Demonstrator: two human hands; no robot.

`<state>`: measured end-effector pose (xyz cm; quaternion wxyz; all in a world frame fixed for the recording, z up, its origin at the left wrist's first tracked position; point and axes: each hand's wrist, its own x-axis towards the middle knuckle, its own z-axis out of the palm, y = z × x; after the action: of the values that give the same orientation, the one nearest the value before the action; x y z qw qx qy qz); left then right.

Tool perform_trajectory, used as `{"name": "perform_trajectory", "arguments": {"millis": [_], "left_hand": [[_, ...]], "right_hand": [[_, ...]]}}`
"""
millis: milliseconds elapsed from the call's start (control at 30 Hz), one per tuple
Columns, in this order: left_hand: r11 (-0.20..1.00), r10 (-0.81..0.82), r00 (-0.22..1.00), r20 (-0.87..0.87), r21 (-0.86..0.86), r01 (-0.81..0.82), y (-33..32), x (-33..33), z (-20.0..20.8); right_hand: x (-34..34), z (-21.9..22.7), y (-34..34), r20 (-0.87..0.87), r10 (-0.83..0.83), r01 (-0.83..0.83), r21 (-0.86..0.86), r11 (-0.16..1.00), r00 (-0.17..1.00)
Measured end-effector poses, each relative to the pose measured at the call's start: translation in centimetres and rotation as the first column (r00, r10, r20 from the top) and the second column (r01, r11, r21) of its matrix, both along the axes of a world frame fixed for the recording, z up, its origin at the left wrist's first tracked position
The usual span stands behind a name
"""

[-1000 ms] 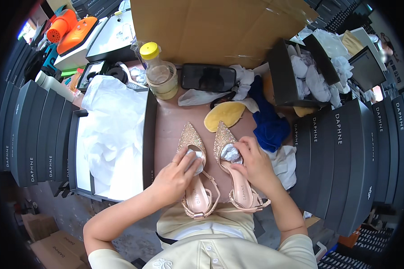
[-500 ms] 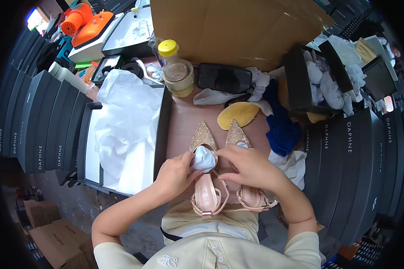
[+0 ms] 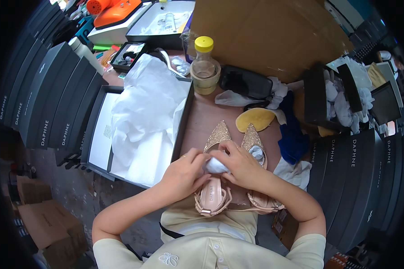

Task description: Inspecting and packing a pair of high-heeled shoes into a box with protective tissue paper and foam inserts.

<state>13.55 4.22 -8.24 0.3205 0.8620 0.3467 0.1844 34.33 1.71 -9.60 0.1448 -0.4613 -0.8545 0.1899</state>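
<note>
Two pointed glitter-gold shoes with ankle straps lie side by side on the pink tabletop, toes away from me. Over the left shoe (image 3: 218, 133), my left hand (image 3: 187, 174) and my right hand (image 3: 239, 165) pinch a wad of white tissue paper (image 3: 217, 166) between them. The wad sits just behind the toe part, above the pale insole. In the toe opening of the right shoe (image 3: 251, 135) another crumpled wad (image 3: 256, 153) shows. My right hand partly covers that shoe's middle.
An open shoebox (image 3: 186, 107) with white tissue stands at left. Behind are a yellow-capped bottle (image 3: 205, 65), a black case (image 3: 245, 82) and a yellow sponge pad (image 3: 255, 119). A blue cloth (image 3: 293, 140) and a box of tissue wads (image 3: 315, 96) are at right. Stacked dark shoeboxes (image 3: 46, 107) flank both sides.
Both hands have brought the tissue wad back out of the left shoe's toe opening, toward me. The wad looks more squeezed. The whole view has shifted a little.
</note>
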Motion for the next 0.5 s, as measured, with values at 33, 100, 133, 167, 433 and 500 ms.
{"name": "perform_trajectory", "arguments": {"millis": [33,100,133,167,433,500], "left_hand": [[0.999,-0.045,0.997,-0.066,0.025,0.046,-0.1,0.1,-0.9],[0.992,-0.031,0.993,-0.116,0.116,0.044,-0.6,1.1,-2.2],[0.982,-0.045,0.979,-0.198,0.169,0.079,-0.6,1.4,-2.9],[0.968,-0.060,0.966,-0.253,0.221,0.118,-0.6,1.6,-3.0],[0.931,-0.021,0.944,-0.330,0.336,0.139,1.0,3.7,-3.9],[0.902,-0.008,0.958,-0.288,0.410,0.131,1.1,4.0,-5.0]], "right_hand": [[-0.3,-0.6,0.3,0.116,0.007,-0.013,0.045,0.999,0.993],[-0.3,-0.5,0.4,0.231,-0.017,-0.030,0.198,0.980,0.973],[0.0,-0.1,0.2,0.188,-0.021,-0.012,0.171,0.985,0.982],[0.2,0.2,0.0,0.145,-0.025,0.004,0.142,0.990,0.989],[0.3,-2.0,1.3,0.133,-0.033,-0.009,0.303,0.953,0.991],[0.3,-3.1,1.6,0.070,-0.073,0.040,0.391,0.919,0.995]]}}
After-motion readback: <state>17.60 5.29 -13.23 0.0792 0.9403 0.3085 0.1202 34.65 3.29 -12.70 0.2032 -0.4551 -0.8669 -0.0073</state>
